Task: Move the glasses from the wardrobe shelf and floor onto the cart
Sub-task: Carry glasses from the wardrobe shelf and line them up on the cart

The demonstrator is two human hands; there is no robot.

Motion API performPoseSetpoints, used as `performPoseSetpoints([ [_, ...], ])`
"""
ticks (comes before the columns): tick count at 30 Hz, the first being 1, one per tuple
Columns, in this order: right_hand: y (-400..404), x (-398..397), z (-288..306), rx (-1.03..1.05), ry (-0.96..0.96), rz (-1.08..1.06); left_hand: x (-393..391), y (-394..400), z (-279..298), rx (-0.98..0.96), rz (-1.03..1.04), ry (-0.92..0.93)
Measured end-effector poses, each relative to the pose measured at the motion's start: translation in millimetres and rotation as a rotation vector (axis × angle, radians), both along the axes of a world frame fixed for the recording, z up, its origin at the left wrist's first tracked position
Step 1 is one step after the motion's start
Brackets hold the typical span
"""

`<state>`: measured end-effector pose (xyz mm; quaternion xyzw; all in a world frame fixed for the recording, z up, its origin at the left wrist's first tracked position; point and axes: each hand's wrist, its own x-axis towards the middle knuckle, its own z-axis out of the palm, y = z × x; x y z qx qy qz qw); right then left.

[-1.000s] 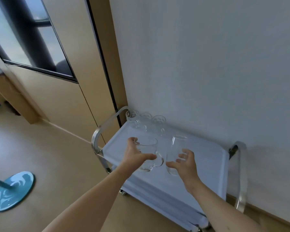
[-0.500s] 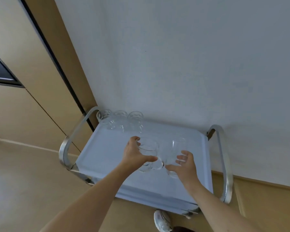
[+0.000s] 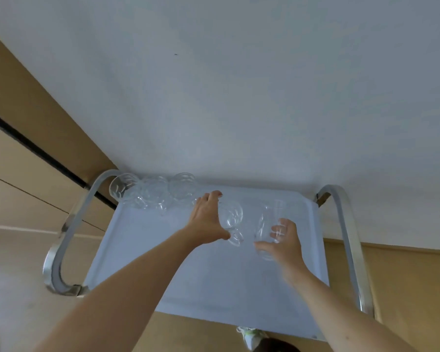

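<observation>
Over the cart [image 3: 142, 250], our left grip [image 3: 206, 219] clasps a mug [image 3: 230, 219] and our right grip [image 3: 285, 246] a tumbler [image 3: 267, 224], with three glasses [image 3: 153, 191] at its far left corner.

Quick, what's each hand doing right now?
Left hand: grips a round glass.
Right hand: grips a taller glass.

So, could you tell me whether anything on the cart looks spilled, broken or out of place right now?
Nothing stands out. A cluster of glasses sits at the cart's far left corner, and no spill or breakage shows on its top. The left hand holds a stemmed glass tilted, and the right hand holds a tall glass.
</observation>
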<state>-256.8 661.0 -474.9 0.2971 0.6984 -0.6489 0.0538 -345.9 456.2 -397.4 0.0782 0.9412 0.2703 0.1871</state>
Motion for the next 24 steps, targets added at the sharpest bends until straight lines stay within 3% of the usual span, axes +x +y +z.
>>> performPoseSetpoints([
  [15, -3.0, -53.8, -11.4, -0.033, -0.019, -0.032, -89.8, -6.8, -36.9, -0.301, -0.172, 0.151],
  [24, -10.7, -60.3, -18.1, -0.031, -0.029, -0.013, -99.2, -24.0, -44.9, -0.309, -0.133, 0.138],
])
